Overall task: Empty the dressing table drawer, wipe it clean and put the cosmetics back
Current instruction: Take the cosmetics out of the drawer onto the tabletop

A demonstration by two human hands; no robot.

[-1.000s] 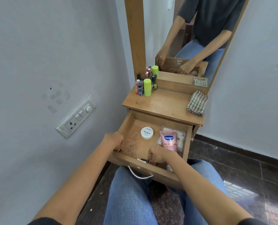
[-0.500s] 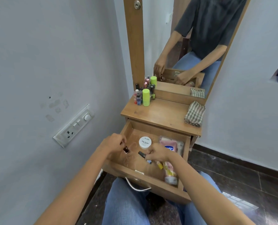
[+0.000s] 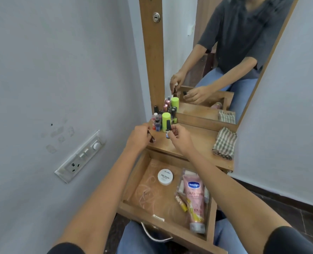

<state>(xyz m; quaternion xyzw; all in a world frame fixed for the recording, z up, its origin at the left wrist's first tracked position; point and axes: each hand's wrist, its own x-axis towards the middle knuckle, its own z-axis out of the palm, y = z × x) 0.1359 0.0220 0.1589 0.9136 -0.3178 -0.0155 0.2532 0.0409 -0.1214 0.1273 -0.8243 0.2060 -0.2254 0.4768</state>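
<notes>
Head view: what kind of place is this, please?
Probably a home bedroom or dressing corner: a wooden dressing table with a tall mirror, small nail polish bottles grouped on its top, and an open drawer holding a Vaseline tube.

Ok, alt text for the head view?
Left hand pinches a dark red polish bottle, right hand a bluish bottle, at the table top beside clustered bottles. The open drawer holds a white jar and pink Vaseline tube.

A home bedroom corner: wooden dressing table (image 3: 197,143) with tall mirror (image 3: 225,52), cosmetics (image 3: 163,118), wall switchboard (image 3: 80,156).
</notes>
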